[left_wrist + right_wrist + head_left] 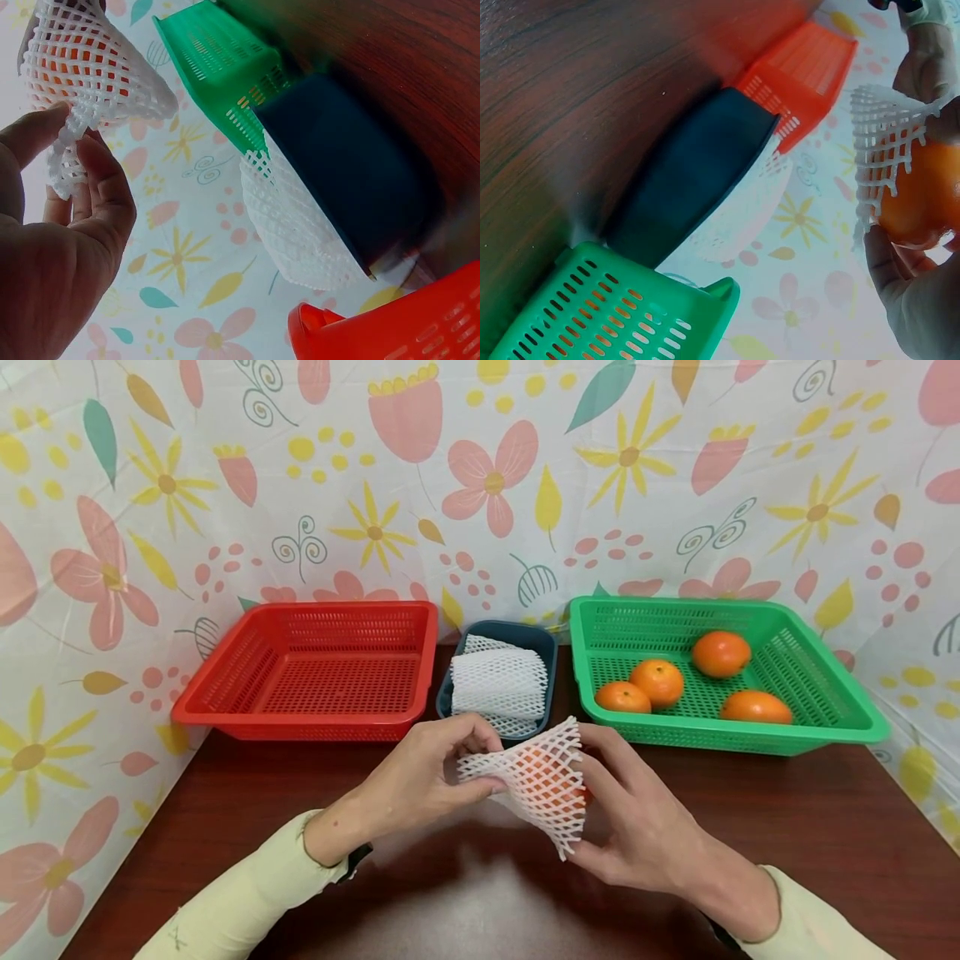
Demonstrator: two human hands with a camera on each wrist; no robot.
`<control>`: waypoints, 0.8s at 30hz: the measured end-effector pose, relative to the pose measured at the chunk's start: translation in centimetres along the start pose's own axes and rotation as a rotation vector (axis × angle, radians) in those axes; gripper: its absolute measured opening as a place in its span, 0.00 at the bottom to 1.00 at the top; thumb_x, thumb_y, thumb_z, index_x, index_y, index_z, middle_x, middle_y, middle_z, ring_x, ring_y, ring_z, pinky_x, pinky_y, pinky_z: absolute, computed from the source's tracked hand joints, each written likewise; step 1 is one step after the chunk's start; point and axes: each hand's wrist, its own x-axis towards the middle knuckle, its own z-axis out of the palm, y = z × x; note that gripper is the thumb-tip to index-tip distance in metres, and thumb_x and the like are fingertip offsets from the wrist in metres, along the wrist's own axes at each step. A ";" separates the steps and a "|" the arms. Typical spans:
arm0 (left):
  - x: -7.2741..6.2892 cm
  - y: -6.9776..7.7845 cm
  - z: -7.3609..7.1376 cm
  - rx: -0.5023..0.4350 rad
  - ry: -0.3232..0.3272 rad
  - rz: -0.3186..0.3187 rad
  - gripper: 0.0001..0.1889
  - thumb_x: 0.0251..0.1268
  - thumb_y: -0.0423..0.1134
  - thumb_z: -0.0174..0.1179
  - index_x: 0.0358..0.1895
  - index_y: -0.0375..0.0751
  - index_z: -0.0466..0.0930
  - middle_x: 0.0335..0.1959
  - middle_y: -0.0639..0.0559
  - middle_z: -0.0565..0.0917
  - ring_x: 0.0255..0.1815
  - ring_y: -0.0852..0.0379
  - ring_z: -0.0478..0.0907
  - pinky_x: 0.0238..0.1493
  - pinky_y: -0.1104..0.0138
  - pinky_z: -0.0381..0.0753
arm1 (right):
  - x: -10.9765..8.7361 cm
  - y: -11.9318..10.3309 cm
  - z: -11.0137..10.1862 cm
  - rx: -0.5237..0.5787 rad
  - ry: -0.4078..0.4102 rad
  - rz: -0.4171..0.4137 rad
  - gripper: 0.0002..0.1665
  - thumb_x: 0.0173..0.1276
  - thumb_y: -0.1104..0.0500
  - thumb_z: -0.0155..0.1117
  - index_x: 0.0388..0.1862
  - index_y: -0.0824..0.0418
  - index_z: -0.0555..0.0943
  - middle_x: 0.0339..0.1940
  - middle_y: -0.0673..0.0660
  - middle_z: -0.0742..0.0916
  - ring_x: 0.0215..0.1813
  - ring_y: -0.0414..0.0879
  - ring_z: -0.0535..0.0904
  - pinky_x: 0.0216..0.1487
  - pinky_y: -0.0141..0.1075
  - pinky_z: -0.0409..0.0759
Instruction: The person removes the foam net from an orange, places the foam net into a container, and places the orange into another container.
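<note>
A white foam net sleeve (542, 785) covers much of an orange (922, 191) above the table's middle. My left hand (423, 772) pinches the narrow, gathered end of the sleeve between thumb and fingers. From the right, my right hand (637, 818) holds the orange, its fingers around the fruit at the wide mouth of the net. In the right wrist view, part of the orange shows bare beyond the net's edge. The left wrist view shows orange skin through the mesh.
A red basket (300, 720) stands at the back left. Between the baskets, a dark blue bin (551, 647) holds more white foam nets (498, 681). At the back right, a green basket (825, 735) contains several oranges (721, 653). Flowered cloth hangs behind.
</note>
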 end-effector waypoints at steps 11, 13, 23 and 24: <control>0.1 -0.1 -0.4 0.052 0.036 0.004 0.15 0.63 0.34 0.76 0.47 0.51 0.81 0.41 0.61 0.84 0.39 0.63 0.82 0.39 0.67 0.83 | 0.1 0.0 -0.1 -0.016 -0.009 0.034 0.41 0.44 0.54 0.75 0.61 0.66 0.80 0.65 0.67 0.78 0.62 0.56 0.75 0.69 0.28 0.66; 0.1 -0.1 -0.5 0.063 0.044 0.008 0.15 0.63 0.34 0.76 0.47 0.51 0.81 0.41 0.61 0.84 0.39 0.62 0.81 0.39 0.67 0.83 | 0.1 0.0 -0.1 -0.024 -0.005 0.038 0.41 0.43 0.55 0.73 0.61 0.65 0.80 0.65 0.67 0.78 0.62 0.55 0.75 0.69 0.27 0.66; 0.2 -0.4 -1.0 0.085 0.056 0.024 0.15 0.62 0.32 0.75 0.45 0.52 0.81 0.42 0.61 0.83 0.39 0.62 0.80 0.37 0.67 0.82 | 0.1 0.1 -0.2 -0.038 0.028 0.015 0.36 0.58 0.51 0.64 0.63 0.68 0.79 0.64 0.69 0.79 0.61 0.56 0.77 0.67 0.28 0.70; 0.2 -0.4 -1.1 0.087 0.056 0.026 0.14 0.63 0.32 0.75 0.45 0.52 0.81 0.41 0.61 0.83 0.39 0.62 0.80 0.37 0.67 0.82 | 0.1 0.1 -0.2 -0.038 0.028 0.014 0.36 0.59 0.50 0.64 0.63 0.69 0.79 0.64 0.69 0.79 0.61 0.56 0.77 0.67 0.28 0.69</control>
